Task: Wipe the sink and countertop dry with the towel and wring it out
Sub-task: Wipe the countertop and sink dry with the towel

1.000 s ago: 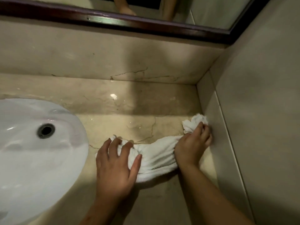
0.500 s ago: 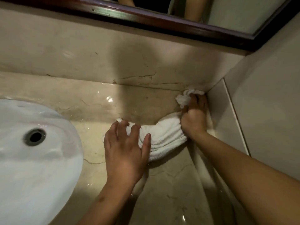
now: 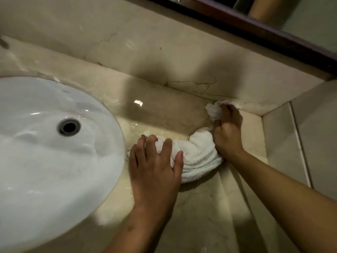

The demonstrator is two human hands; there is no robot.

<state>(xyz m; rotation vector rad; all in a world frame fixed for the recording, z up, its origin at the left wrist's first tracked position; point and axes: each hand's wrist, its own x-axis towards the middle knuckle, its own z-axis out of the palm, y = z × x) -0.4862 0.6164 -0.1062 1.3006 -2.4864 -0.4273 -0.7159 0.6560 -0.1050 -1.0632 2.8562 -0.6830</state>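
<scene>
- I see the white terry towel [image 3: 198,154] lying bunched in a curved roll on the beige marble table [image 3: 200,216]. It sits to the right of the sink and reaches toward the back right corner.
- My left hand [image 3: 155,170] lies palm down on the near left end of the towel. Its fingers are spread and laid over the cloth, pressing it to the table, and are not wrapped round it.
- My right hand [image 3: 228,132] is curled into a fist round the far right end of the towel. A crumpled tuft of cloth sticks out above the knuckles.
- That tuft touches the seam where the table meets the marble backsplash [image 3: 145,42], just beside the pale tiled side wall [image 3: 284,143].
- Between my two hands the towel sags toward me in thick folds and rests on the table.
- The white oval ceramic sink [image 3: 45,161] fills the left of the view. Its rim is just beside my left hand, and the round metal-ringed drain hole [image 3: 69,127] shows in the bowl.
- A wet sheen and small glints lie on the table between the sink rim and the towel.
- A dark wooden mirror frame [image 3: 255,28] runs above the backsplash at the top right.
</scene>
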